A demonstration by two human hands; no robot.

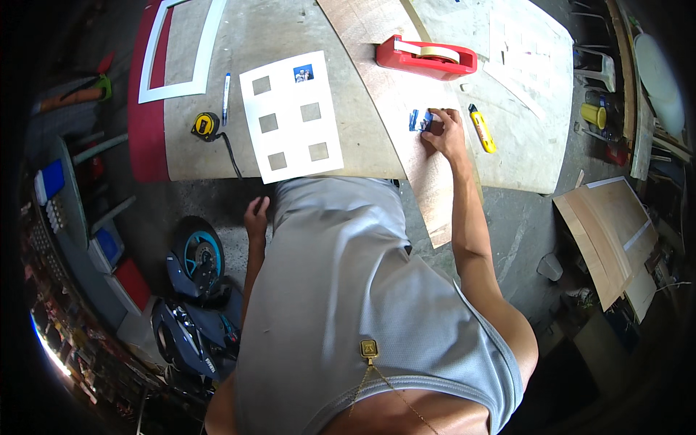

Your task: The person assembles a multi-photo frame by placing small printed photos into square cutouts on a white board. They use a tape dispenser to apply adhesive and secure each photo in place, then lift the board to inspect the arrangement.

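A white card [288, 99] with several square windows lies at the table's near edge. A small blue photo [303, 73] shows in its upper right window; grey tabletop shows through the others. To the card's right, my right hand [447, 134] rests on a wooden board [413, 156], thumb and fingertips closed on the edge of a small blue photo print [419, 121]. Whether that is one print or two side by side, I cannot tell. My left hand [257, 215] hangs below the table edge beside my body, fingers loosely bent and apart, with nothing in it.
A red tape dispenser [426, 59] stands beyond my right hand, a yellow cutter [481, 129] to its right. Left of the card are a marker [226, 98], a tape measure [206, 127] and a white frame [174, 93]. A motorcycle [192, 304] stands at lower left.
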